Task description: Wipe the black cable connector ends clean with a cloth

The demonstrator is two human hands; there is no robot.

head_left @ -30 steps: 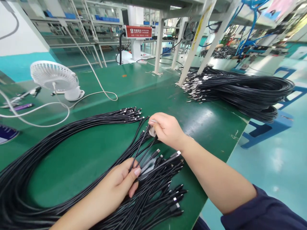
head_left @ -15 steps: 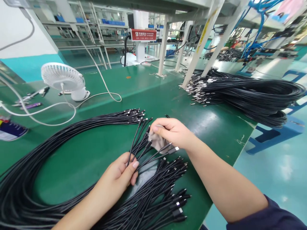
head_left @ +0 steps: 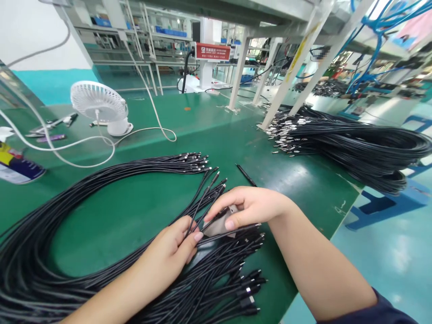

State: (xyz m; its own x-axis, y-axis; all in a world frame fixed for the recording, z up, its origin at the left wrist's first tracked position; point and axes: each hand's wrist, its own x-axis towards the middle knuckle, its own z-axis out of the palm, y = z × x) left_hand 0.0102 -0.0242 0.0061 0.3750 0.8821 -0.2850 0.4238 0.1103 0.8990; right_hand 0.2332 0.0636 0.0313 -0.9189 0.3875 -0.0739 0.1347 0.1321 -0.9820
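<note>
My left hand (head_left: 180,240) is closed round several black cables (head_left: 203,198), a little behind their connector ends. In my right hand (head_left: 249,208) is a grey cloth (head_left: 218,226), gripped between thumb and fingers against the cables just ahead of the left hand. Fingers and cloth hide some of the connectors. Below lies a loose bundle of black cables (head_left: 216,270), its metal plugs pointing right. A curved bundle (head_left: 111,180) sweeps round from the left, its connectors ending above my hands.
Behind the right hand lies a black pen-like tool (head_left: 245,174). A white fan (head_left: 99,105) with a trailing cord and a spray can (head_left: 18,166) stand at left. Coiled cables (head_left: 354,135) lie at right by the shelf legs (head_left: 280,81). A blue stool (head_left: 391,204) stands beyond the table edge.
My right hand has moved down with the cloth, closer to the left hand, its back now turned more upward. The pen-like tool now shows more fully. The view has shifted slightly.
</note>
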